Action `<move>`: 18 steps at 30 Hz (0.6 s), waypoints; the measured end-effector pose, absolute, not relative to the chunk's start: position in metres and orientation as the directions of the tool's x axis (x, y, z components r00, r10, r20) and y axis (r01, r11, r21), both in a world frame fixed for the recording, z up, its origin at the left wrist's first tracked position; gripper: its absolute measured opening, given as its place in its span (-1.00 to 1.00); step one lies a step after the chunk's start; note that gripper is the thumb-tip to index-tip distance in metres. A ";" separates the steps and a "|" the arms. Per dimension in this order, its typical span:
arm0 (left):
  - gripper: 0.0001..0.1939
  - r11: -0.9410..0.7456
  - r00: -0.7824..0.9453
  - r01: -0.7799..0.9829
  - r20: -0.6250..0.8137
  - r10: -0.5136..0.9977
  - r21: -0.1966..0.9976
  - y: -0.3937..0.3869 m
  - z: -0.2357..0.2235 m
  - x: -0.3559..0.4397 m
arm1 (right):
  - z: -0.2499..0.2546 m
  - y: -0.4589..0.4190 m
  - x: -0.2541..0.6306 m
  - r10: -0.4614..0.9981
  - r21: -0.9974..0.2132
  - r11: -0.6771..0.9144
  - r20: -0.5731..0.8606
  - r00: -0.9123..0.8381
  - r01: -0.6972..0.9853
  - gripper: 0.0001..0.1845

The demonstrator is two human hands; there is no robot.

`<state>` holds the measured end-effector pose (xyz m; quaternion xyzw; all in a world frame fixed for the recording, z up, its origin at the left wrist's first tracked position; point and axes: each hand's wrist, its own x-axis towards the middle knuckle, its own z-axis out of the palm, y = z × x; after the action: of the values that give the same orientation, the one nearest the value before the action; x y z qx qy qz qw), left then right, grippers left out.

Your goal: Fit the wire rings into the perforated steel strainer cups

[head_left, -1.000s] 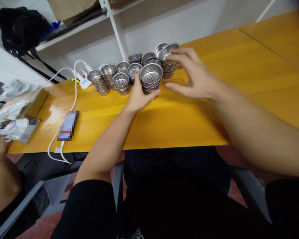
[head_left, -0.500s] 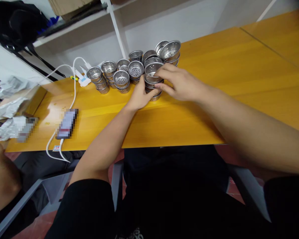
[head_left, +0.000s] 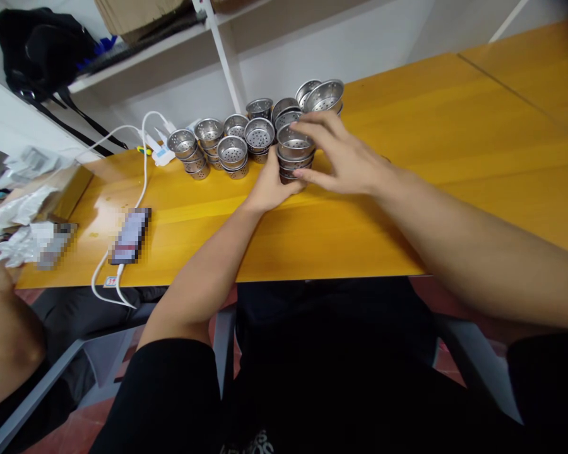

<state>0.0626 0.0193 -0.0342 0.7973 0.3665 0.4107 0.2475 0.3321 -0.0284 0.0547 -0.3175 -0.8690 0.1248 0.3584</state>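
Near the middle of the wooden table, my left hand [head_left: 271, 183] is wrapped round the left and near side of a stack of perforated metal cups [head_left: 295, 146]. My right hand [head_left: 348, 154] curves round the right side of the same stack. Its fingers reach over the top cup's rim, and its thumb presses lower on the near side. Close behind and to the left stand more stacks of these cups, among them a short stack [head_left: 233, 151] and a taller, leaning stack [head_left: 184, 146]. A wide-rimmed cup [head_left: 325, 96] tops a stack behind my right hand, which partly hides it.
A phone [head_left: 130, 236] lies to the left with a white cable [head_left: 144, 164] running to a power strip [head_left: 161, 154]. Plastic bags [head_left: 26, 214] and a cardboard box lie at the far left, near another person's arm [head_left: 9, 315]. A shelf holds a black bag [head_left: 42, 53].
My right hand has moved left from the stack behind onto the held stack, and its fingers have since spread wider over the top cup. My left hand keeps its hold.
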 end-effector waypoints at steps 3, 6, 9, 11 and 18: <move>0.06 -0.577 0.397 0.382 0.436 0.808 0.722 0.012 -0.030 0.063 | 0.055 -0.031 0.344 0.694 -0.506 0.719 0.567 -0.444 0.477 0.14; 0.10 -0.543 0.412 0.377 0.390 0.824 0.750 0.007 -0.022 0.057 | 0.053 -0.026 0.356 0.709 -0.532 0.702 0.591 -0.386 0.474 0.06; 0.18 -0.516 0.457 0.352 0.338 0.823 0.781 0.002 -0.011 0.049 | 0.050 -0.018 0.364 0.694 -0.507 0.710 0.619 -0.367 0.488 0.03; 0.21 -0.499 0.499 0.325 0.302 0.812 0.803 -0.003 -0.002 0.043 | 0.049 -0.014 0.367 0.704 -0.500 0.699 0.607 -0.369 0.510 0.04; 0.12 -0.311 0.480 0.335 0.123 0.868 0.889 -0.059 0.033 -0.009 | 0.054 -0.016 0.367 0.755 -0.543 0.652 0.527 -0.390 0.528 -0.11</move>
<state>-0.0088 -0.0591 0.0334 0.7470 0.4028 0.3123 0.4268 0.3673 -0.0155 0.0541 -0.3909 -0.8209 0.1451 0.3903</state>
